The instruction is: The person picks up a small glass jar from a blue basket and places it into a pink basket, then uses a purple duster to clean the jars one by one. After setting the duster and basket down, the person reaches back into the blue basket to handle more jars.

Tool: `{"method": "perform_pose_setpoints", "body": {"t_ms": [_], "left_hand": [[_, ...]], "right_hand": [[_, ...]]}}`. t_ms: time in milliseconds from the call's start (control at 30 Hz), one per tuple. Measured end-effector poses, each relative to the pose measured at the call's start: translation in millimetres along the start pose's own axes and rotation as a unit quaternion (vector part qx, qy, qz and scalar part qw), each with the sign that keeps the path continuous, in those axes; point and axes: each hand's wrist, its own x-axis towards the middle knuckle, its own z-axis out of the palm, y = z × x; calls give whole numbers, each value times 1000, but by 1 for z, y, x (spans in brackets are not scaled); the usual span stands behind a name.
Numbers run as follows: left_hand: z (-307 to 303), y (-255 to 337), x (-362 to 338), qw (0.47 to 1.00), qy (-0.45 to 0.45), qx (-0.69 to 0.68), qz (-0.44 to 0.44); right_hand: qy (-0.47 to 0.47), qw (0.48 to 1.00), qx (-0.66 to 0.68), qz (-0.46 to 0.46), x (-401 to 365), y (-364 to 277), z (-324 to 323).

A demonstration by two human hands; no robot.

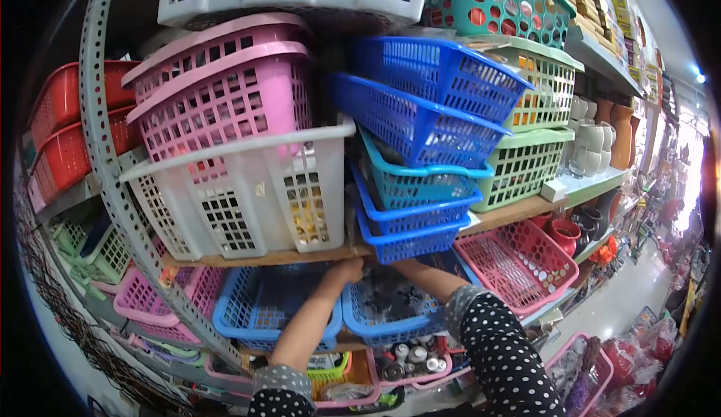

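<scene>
Overhead, blue lattice-walled plastic basket (pixel 379 321), dark clutter inside.

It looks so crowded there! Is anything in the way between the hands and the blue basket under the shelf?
Nothing visible is. The left hand and right hand both reach over the blue basket, right up at the wooden shelf edge. The right one's fingers are hidden there.

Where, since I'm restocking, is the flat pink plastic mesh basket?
Head view, right of centre: the flat pink plastic mesh basket lies tilted under the wooden shelf board, right of the blue plastic mesh basket.
</scene>
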Motion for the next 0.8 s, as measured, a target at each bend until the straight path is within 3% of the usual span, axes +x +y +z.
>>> {"method": "perform_pose_setpoints", "body": {"t_ms": [133,233,300,367,467,533,567,600,667,800], "left_hand": [[7,0,5,998,20,-44,-28],[32,-15,21,998,-39,2,-45],[47,-31,27,994,73,-40,73],[18,-12,8,997,52,-46,44],[-3,5,-8,998,59,-2,28],[-16,32,-24,995,84,39,46],[-36,56,-48,996,73,28,37],[-52,78,-68,998,62,17,28],[-53,109,-95,988,123,26,91],[-52,179,-143,955,208,-1,209]], "right_hand": [[-39,996,-71,-27,-16,-11,20],[-79,989,-121,-32,-52,0,10],[-109,981,-156,-27,-77,2,-5],[-137,972,-190,-21,-104,10,-32],[-171,955,-244,-10,-20,-57,-32],[-192,941,-280,1,-50,-54,-51],[-266,931,-242,69,-62,-61,-61],[-264,930,-244,79,-84,-80,-77],[-211,942,-253,59,-140,-135,-112],[-79,946,-311,-50,-244,-165,-142]]}}
